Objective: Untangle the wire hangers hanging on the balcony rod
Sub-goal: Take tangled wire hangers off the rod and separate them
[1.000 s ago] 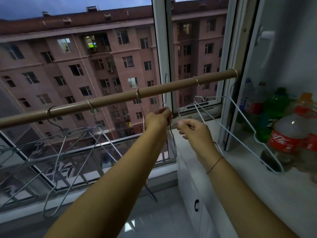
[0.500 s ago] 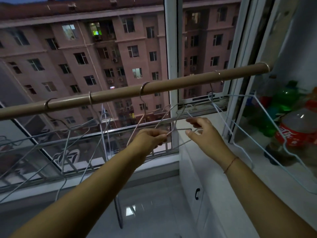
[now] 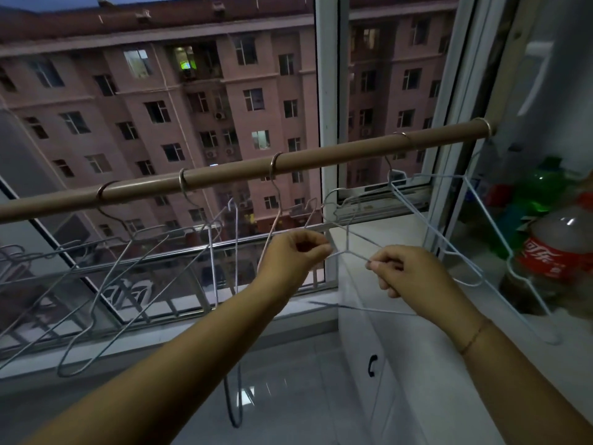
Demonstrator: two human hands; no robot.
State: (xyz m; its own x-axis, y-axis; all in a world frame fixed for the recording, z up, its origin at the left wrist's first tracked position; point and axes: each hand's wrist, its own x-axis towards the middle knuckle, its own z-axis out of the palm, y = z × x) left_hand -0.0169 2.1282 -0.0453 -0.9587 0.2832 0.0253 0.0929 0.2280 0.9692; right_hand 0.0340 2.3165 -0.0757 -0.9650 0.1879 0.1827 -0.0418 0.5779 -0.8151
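Hands first: left hand point(image 3: 293, 256) and right hand point(image 3: 406, 268) each pinch a strand of the middle wire hanger point(image 3: 348, 239). At ten o'clock, hangers point(image 3: 141, 248) on the rod point(image 3: 337, 157) look crossed; untangling seems unfinished.

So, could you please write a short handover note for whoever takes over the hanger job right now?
Left hand: pinching thin hanger wire just below the rod.
Right hand: pinching the other end of the same wire stretch, above the white counter.
Things: several hanger hooks sit on the rod; the middle hangers cross each other between the hands, and the left group overlaps too. One white hanger hangs at the right, near the cola bottle.
Done: nothing visibly freed yet.
Left: separate the crossed wires, then the left group.
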